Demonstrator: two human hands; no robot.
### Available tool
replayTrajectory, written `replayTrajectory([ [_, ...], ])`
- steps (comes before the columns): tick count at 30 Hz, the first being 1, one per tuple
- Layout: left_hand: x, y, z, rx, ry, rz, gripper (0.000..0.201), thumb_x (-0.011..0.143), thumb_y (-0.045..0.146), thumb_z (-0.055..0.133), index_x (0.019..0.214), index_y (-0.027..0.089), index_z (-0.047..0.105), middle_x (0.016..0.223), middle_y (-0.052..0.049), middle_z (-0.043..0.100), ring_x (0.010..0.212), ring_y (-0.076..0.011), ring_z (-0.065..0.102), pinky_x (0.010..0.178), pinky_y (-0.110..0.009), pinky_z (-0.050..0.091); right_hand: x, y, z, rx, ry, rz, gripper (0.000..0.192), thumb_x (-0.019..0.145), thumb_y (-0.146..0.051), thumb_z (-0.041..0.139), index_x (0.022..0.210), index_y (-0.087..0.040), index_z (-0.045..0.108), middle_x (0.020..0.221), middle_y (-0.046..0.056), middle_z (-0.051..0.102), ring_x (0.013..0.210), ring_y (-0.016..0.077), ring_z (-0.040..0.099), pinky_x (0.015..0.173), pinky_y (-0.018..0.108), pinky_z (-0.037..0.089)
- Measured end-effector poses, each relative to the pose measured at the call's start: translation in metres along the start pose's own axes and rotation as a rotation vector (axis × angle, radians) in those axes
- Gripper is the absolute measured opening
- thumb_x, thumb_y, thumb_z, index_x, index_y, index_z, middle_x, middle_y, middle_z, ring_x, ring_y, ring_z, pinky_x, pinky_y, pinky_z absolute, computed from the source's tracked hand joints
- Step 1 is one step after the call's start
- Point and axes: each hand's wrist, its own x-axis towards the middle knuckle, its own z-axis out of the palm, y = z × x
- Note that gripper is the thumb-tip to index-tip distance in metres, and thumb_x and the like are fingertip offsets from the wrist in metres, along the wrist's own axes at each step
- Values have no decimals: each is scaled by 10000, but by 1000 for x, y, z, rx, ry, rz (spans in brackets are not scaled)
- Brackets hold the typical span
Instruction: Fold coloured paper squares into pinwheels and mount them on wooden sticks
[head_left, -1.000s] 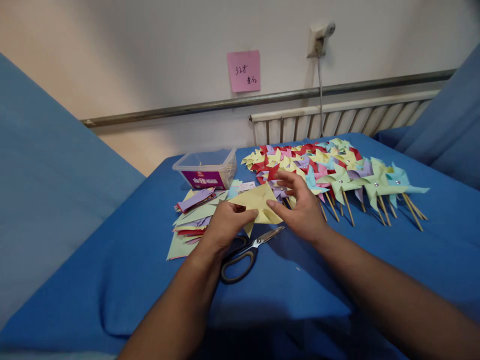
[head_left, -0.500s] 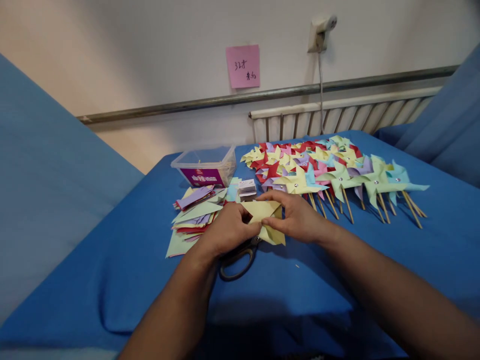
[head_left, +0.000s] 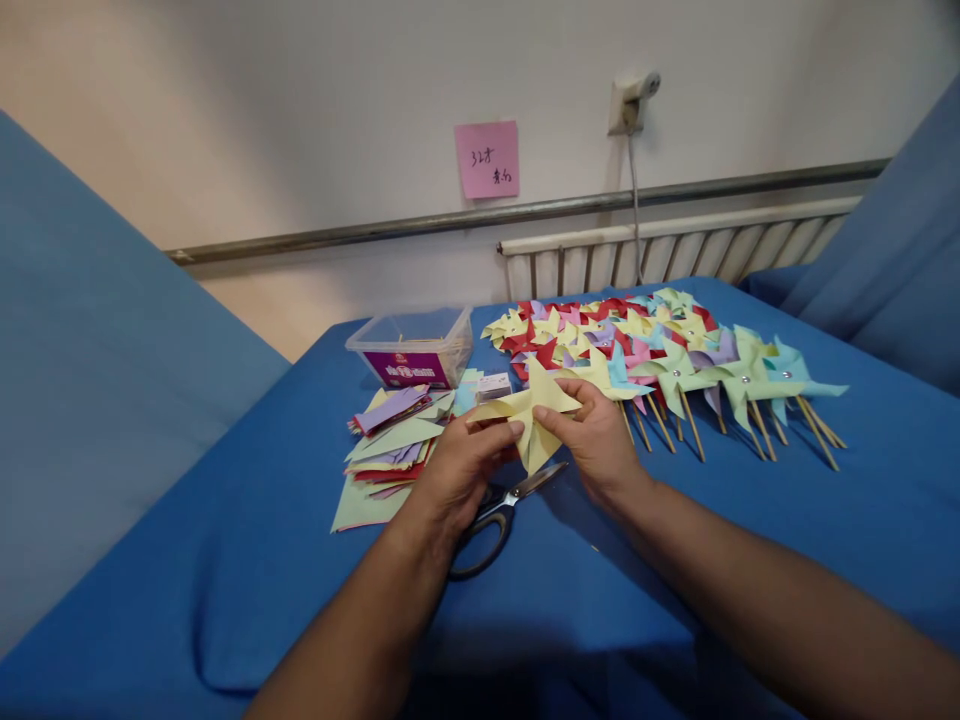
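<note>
A yellow paper pinwheel (head_left: pixel 541 400) is held between my two hands above the blue table, its corners folded toward the centre. My left hand (head_left: pixel 471 455) grips its left side, thumb on the front. On the right side, my right hand (head_left: pixel 600 432) pinches it, with the thumb pressed at the middle of the folds. Black-handled scissors (head_left: pixel 501 515) lie on the cloth just below, their handles partly behind my left hand. Left of the hands is a pile of coloured paper (head_left: pixel 390 455). A small white box (head_left: pixel 493 386) stands just beyond the pinwheel.
Many finished pinwheels (head_left: pixel 679 375) on wooden sticks cover the back right of the blue cloth (head_left: pixel 255 560). A clear plastic tub (head_left: pixel 450 345) with a purple label stands at the back left. Behind the table are a metal rail (head_left: pixel 360 232) and a radiator (head_left: pixel 720 240).
The yellow paper has been lifted and turned, and its folded corners now stand out as a star. My view has tilted up slightly, and more of the scissors shows.
</note>
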Motion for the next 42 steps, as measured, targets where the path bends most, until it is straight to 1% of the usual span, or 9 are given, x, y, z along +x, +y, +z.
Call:
replayTrajectory([
  [2,0,-3,2,-54,-30,-27,420,583,247,858,970,127,748,902,-91,756,801,-205,685,757,-295,516,-1,0,1,31,19,0,521,613,-343,839,1052,-202,596,878,21,757,698,198,715,677,345,591],
  [6,3,-9,3,-115,-19,-33,437,602,224,850,1012,109,754,965,-114,766,836,-213,700,809,-303,522,-2,1,2,-10,44,-5,513,611,-323,835,1048,-193,599,826,13,751,673,189,706,647,321,579],
  [17,5,-10,2,-110,42,-43,409,603,226,848,974,80,761,890,-126,774,768,-208,706,747,-287,530,1,9,-1,-132,49,-54,495,625,-350,824,1042,-202,602,827,15,743,682,193,700,630,317,569],
  [20,5,-10,2,-90,47,-50,396,604,225,851,963,82,764,857,-120,773,746,-204,703,729,-283,530,1,9,-1,-135,42,-61,486,631,-345,818,1042,-204,601,843,19,745,696,197,704,632,319,574],
  [24,4,-9,3,-83,58,-30,379,594,213,859,939,86,766,845,-109,772,694,-177,687,708,-266,531,0,6,-1,-98,14,-28,481,653,-363,806,1056,-206,595,841,11,743,674,193,704,628,325,582],
  [27,4,-8,3,-81,61,-30,374,583,212,864,924,93,768,845,-103,772,698,-179,688,709,-269,534,-1,4,-3,-83,-28,-16,492,674,-363,800,1091,-212,586,884,19,744,702,196,709,672,351,595],
  [33,7,-10,-1,-34,68,-28,331,608,256,856,872,73,776,796,-120,762,649,-175,664,681,-277,523,0,7,-6,-101,-132,-38,505,671,-318,798,1116,-225,578,982,32,738,904,228,718,835,397,585],
  [38,9,-12,-4,-42,31,-17,336,632,252,848,915,85,778,825,-115,764,659,-170,661,701,-284,525,2,8,-7,-147,-122,-35,502,666,-305,789,1111,-222,572,1002,36,735,905,229,714,837,405,582],
  [42,8,-12,-4,-38,29,-27,316,621,254,859,876,87,775,804,-111,760,676,-179,668,696,-285,526,3,8,-7,-155,-112,-41,499,673,-296,775,1119,-218,565,1008,35,733,902,226,710,839,408,578],
])
